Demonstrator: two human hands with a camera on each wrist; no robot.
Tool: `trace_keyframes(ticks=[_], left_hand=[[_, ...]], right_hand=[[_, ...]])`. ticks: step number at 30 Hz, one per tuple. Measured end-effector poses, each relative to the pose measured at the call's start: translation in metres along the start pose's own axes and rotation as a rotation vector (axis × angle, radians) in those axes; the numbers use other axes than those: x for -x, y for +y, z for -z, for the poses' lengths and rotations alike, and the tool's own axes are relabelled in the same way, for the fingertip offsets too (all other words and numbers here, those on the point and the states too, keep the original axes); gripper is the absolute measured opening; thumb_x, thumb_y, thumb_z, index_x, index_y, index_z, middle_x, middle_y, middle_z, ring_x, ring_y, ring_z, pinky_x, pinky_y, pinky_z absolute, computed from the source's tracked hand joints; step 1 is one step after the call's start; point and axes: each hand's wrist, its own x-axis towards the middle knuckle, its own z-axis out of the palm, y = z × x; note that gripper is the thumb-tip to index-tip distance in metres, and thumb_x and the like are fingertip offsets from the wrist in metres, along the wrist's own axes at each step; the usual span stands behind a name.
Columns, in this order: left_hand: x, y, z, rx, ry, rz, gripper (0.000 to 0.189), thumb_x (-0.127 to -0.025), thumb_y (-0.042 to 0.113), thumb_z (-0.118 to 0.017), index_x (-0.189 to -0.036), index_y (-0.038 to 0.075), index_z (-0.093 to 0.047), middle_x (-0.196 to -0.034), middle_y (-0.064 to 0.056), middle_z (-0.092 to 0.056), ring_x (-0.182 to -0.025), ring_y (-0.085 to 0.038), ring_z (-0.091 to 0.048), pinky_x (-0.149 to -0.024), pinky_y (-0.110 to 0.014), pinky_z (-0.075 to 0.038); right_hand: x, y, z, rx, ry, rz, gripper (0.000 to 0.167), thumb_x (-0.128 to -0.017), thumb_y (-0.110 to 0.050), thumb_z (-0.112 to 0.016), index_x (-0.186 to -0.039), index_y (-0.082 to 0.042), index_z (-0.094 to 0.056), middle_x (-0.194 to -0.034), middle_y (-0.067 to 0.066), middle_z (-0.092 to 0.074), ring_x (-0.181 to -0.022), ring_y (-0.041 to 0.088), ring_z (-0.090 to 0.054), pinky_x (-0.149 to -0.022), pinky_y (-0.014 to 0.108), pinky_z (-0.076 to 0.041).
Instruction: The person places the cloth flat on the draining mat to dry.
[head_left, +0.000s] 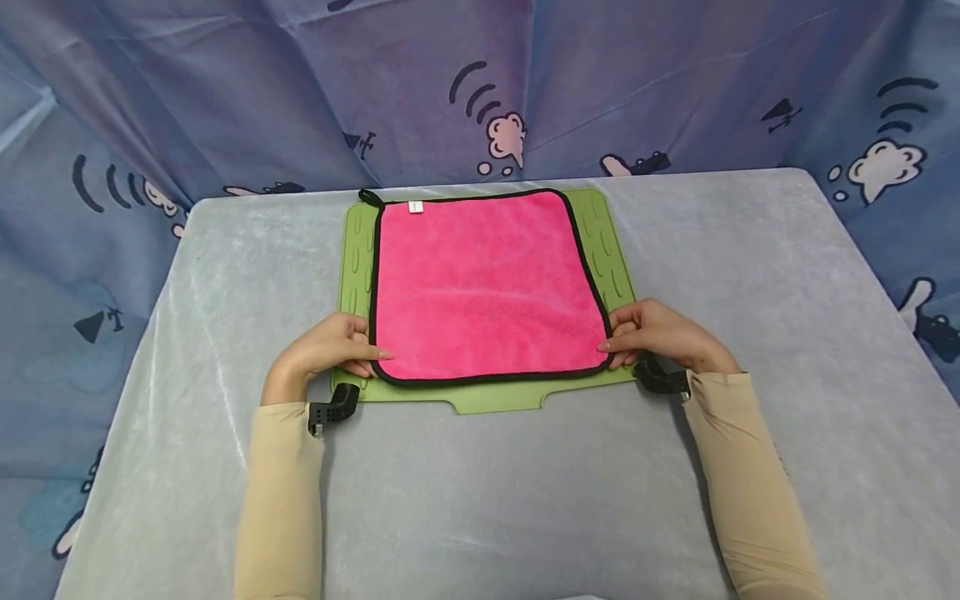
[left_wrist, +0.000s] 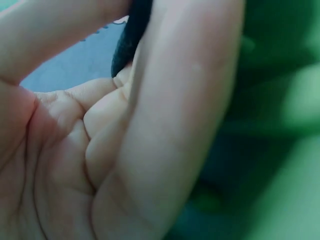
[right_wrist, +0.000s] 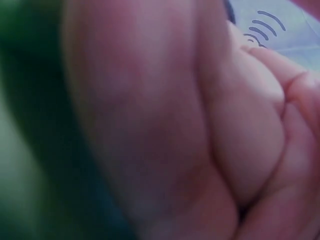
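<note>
A bright pink towel (head_left: pixel 483 283) with black edging lies spread over a green mat (head_left: pixel 498 398) in the head view. My left hand (head_left: pixel 330 346) pinches the towel's near left corner, thumb on top and fingers curled beneath the edge. At the near right corner my right hand (head_left: pixel 651 333) grips the towel the same way. In the left wrist view the black edging (left_wrist: pixel 131 42) runs between the thumb and the curled fingers (left_wrist: pixel 170 120). Blurred curled fingers (right_wrist: pixel 145 120) fill most of the right wrist view, and the towel is largely hidden there.
The green mat lies on a table with a pale grey cloth (head_left: pixel 480 500). A black loop (head_left: pixel 371 198) and a small white label (head_left: pixel 416 207) mark the towel's far left corner. Behind the table hangs a blue-purple patterned curtain (head_left: pixel 420 92).
</note>
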Motion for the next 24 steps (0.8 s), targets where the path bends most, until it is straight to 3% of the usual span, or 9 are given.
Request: trace_keyframes(ticks=[5, 14, 18, 24], left_hand=[[0.003, -0.004, 0.004, 0.009, -0.015, -0.007, 0.017, -0.086, 0.002, -0.065, -0.085, -0.005, -0.049, -0.064, -0.007, -0.061, -0.056, -0.012, -0.064, -0.059, -0.028, -0.057], [0.01, -0.002, 0.008, 0.006, -0.031, -0.022, 0.024, -0.084, 0.001, -0.067, -0.075, -0.002, -0.044, -0.058, -0.005, -0.052, -0.059, -0.016, -0.066, -0.059, -0.03, -0.057], [0.011, 0.0, 0.006, -0.007, -0.084, -0.027, 0.031, -0.083, 0.001, -0.069, -0.071, 0.002, -0.04, -0.056, -0.003, -0.047, -0.062, -0.017, -0.068, -0.059, -0.029, -0.057], [0.01, -0.001, 0.002, -0.01, -0.144, -0.009, 0.027, -0.084, -0.002, -0.066, -0.076, 0.001, -0.04, -0.059, -0.008, -0.056, -0.064, -0.019, -0.069, -0.06, -0.029, -0.057]], right_hand=[[0.002, 0.0, 0.001, -0.003, -0.015, 0.009, 0.019, -0.087, 0.0, -0.064, -0.089, 0.012, -0.049, -0.078, 0.014, -0.069, -0.066, 0.021, -0.069, -0.063, 0.032, -0.057], [0.003, -0.002, 0.0, 0.012, -0.071, 0.054, 0.019, -0.087, 0.0, -0.064, -0.089, 0.013, -0.05, -0.077, 0.014, -0.069, -0.068, 0.023, -0.069, -0.064, 0.033, -0.057], [0.003, -0.003, -0.001, -0.003, -0.108, 0.053, 0.017, -0.086, 0.003, -0.062, -0.09, 0.013, -0.049, -0.077, 0.013, -0.069, -0.07, 0.023, -0.07, -0.065, 0.033, -0.057], [0.005, -0.002, -0.001, -0.018, -0.14, 0.077, 0.017, -0.086, 0.005, -0.061, -0.09, 0.014, -0.048, -0.078, 0.013, -0.07, -0.07, 0.022, -0.07, -0.065, 0.033, -0.057]])
